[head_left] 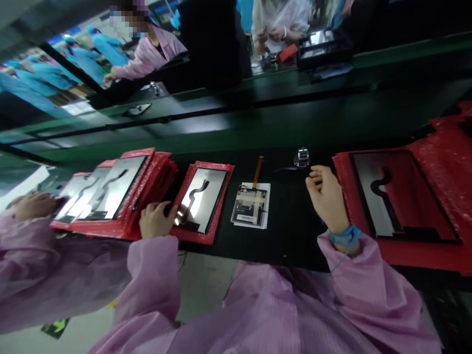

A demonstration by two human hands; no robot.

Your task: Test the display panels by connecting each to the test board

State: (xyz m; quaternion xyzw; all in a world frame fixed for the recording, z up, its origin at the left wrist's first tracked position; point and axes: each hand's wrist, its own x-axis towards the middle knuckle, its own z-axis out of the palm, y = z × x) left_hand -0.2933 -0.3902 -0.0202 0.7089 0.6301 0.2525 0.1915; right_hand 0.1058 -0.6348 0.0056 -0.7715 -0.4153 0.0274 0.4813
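Maybe the left hand [155,220], its fingers pressing the shiny panel [201,199], smudges or cracks it; right hand [326,196] rests loose, holding nothing.

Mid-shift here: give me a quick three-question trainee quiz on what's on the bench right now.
1. True or false: the left hand rests on the red tray holding a display panel.
2. What lies between that tray and the right hand? A) small circuit module B) scissors C) tape roll
3. Which wrist wears the blue strap?

Key: 1 true; 2 A; 3 right.
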